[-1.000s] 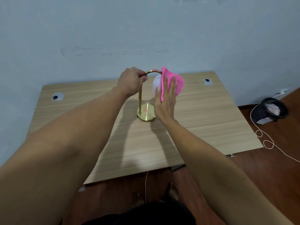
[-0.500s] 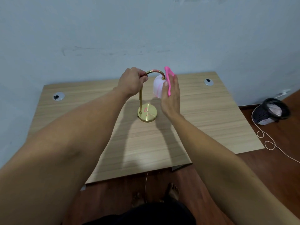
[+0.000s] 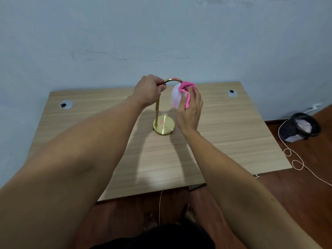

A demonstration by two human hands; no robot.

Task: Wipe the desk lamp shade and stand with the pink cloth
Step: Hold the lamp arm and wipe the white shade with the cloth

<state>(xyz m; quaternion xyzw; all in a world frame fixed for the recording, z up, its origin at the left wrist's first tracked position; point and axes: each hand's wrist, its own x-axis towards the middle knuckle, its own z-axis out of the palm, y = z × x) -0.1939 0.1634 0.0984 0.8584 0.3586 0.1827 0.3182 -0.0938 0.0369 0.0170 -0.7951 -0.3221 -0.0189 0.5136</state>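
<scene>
A small desk lamp stands mid-table: a round brass base (image 3: 163, 127), a thin brass stand (image 3: 157, 110) that curves over at the top, and a white frosted shade (image 3: 175, 95) hanging from the curve. My left hand (image 3: 149, 90) is closed around the top of the stand at the bend. My right hand (image 3: 190, 110) presses a bunched pink cloth (image 3: 186, 90) against the right side of the shade, thumb on the front of it. The cloth and hand hide the shade's right half.
The lamp sits on a light wooden desk (image 3: 233, 133) against a pale blue wall, with cable grommets at the back left (image 3: 66, 104) and back right (image 3: 232, 93). A black bin (image 3: 300, 128) and a loose cord (image 3: 294, 162) lie on the floor to the right.
My right hand has gone from flat with the cloth spread out to curled, bunching the cloth onto the shade's upper right side. My left hand has kept its grip on the stand.
</scene>
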